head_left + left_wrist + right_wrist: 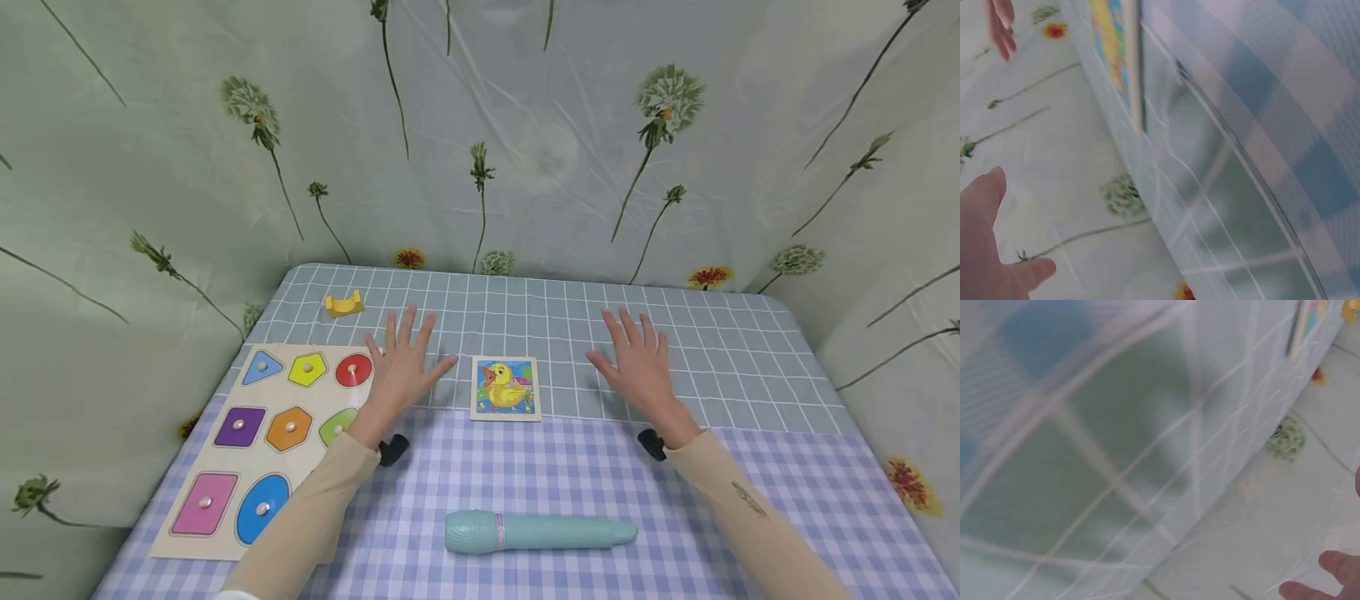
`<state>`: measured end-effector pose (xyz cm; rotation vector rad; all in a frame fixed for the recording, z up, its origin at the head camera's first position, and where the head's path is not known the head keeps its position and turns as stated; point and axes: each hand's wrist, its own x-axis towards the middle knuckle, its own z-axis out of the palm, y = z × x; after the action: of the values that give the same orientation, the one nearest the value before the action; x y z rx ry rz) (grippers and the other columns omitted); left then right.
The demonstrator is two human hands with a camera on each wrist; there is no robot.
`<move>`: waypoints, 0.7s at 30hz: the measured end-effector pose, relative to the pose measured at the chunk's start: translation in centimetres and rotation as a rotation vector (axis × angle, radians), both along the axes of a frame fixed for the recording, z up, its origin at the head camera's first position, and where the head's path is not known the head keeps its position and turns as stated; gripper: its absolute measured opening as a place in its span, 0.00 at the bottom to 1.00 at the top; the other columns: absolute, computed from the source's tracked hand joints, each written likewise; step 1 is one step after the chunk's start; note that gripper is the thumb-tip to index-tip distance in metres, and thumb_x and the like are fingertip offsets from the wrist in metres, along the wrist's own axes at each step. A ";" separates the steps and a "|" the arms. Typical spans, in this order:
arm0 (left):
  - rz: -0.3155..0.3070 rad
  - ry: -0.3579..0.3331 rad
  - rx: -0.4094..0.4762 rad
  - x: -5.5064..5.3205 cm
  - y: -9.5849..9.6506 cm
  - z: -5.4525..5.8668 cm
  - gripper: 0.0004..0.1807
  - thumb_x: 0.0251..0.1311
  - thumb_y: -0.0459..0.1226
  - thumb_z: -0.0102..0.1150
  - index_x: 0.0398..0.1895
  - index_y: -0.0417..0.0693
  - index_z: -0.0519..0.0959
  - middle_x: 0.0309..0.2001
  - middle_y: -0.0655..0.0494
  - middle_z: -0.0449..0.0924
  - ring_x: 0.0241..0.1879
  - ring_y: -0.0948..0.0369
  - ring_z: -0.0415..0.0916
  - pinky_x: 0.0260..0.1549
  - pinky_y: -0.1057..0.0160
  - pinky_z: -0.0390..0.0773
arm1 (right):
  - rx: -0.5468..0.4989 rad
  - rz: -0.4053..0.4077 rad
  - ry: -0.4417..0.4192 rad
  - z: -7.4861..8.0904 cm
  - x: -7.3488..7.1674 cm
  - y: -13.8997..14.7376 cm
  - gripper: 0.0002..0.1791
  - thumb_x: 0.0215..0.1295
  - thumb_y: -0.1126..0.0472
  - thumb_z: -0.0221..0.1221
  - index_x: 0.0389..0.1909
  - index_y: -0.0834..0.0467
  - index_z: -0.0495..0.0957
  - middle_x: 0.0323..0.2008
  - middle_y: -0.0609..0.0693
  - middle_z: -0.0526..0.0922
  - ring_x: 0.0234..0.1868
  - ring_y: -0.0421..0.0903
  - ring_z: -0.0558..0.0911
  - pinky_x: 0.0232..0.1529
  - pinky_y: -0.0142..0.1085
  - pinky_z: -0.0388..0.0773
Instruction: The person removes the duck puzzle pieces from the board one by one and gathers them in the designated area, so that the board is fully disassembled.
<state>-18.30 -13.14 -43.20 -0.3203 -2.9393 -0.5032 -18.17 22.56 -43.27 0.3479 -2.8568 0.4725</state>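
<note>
Both hands hover over the table with fingers spread and nothing in them. My left hand (402, 371) is above the right edge of a wooden shape puzzle board (247, 450), whose colored pieces carry small knobs. My right hand (641, 371) is over the grey grid cloth. Between the hands lies a small square duck picture puzzle (506, 388), nearer the left hand. In the left wrist view its pale edge (1134, 75) shows beside the cloth. Closer to me, a teal toy microphone (540, 532) lies on its side, its thick end to the left.
A small yellow curved block (344, 304) sits at the back left of the table. Grey grid cloth (720, 358) covers the far half, purple checked cloth (810, 492) the near half. A dandelion-print curtain (555, 208) hangs behind and at both sides.
</note>
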 end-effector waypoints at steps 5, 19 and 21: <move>-0.192 0.020 0.073 0.7 0.8 0.3 0.37 0.63 0.53 0.56 0.71 0.46 0.61 0.72 0.43 0.51 0.70 0.42 0.46 0.61 0.32 0.47 | -0.073 0.142 0.024 0.6 -0.7 -2.4 0.39 0.64 0.53 0.61 0.70 0.64 0.57 0.67 0.66 0.59 0.67 0.67 0.54 0.64 0.61 0.47; -0.572 -0.156 0.029 2.8 2.6 -2.6 0.26 0.65 0.43 0.59 0.62 0.39 0.73 0.61 0.41 0.69 0.60 0.45 0.67 0.55 0.44 0.68 | -0.284 0.577 -0.326 -0.8 -2.0 -10.4 0.30 0.63 0.67 0.61 0.65 0.68 0.65 0.61 0.63 0.71 0.56 0.60 0.73 0.56 0.51 0.70; -0.570 -0.155 0.009 3.1 2.7 -2.8 0.27 0.64 0.44 0.59 0.63 0.40 0.72 0.63 0.42 0.67 0.61 0.45 0.66 0.54 0.42 0.67 | -0.257 0.584 -0.339 -1.2 -2.3 -11.0 0.29 0.62 0.68 0.61 0.63 0.69 0.66 0.59 0.62 0.72 0.56 0.58 0.73 0.56 0.49 0.70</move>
<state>-15.22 -10.40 -46.02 -1.1813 -2.9598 -0.6270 -20.43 11.57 -44.47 1.1594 -2.9136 1.0811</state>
